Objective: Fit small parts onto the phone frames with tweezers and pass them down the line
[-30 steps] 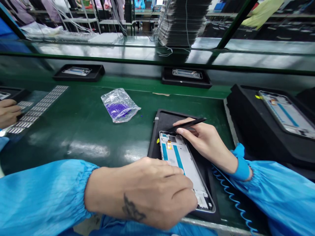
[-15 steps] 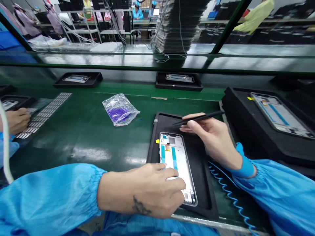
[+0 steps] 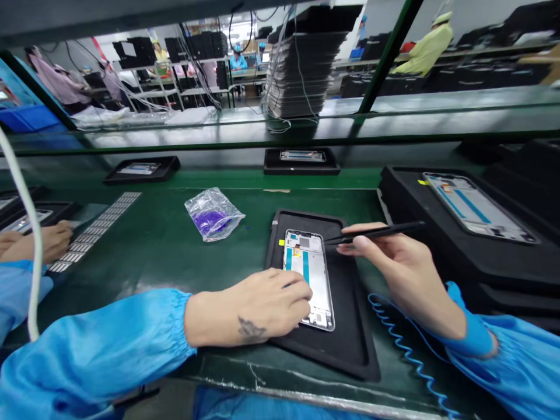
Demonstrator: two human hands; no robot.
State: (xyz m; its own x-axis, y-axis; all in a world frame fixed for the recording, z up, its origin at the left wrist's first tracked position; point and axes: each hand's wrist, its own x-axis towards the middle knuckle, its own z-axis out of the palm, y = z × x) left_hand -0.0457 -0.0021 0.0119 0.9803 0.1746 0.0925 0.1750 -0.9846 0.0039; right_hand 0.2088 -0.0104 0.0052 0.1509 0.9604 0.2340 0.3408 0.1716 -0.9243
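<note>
A phone frame [image 3: 308,271] with white inner plate and teal strips lies in a black tray [image 3: 350,332] on the green bench. My left hand [image 3: 258,306] rests on the frame's near left part, fingers curled over it and holding it down. My right hand [image 3: 402,271] hovers to the right of the frame, pinching black tweezers [image 3: 376,232] whose tips point left at the frame's top right corner. Both arms wear blue sleeves.
A clear bag of purple bits [image 3: 213,213] lies left of the tray. More black trays with phone frames stand at right [image 3: 472,207] and behind [image 3: 301,160], [image 3: 142,169]. Another person's hand [image 3: 41,242] works at far left beside strips of small parts [image 3: 94,224]. A blue coiled cord [image 3: 402,344] runs under my right wrist.
The view has pulled back and up, so tray and frame sit further from me. My right hand with the tweezers has drawn away to the right of the frame. My left hand stays on it.
</note>
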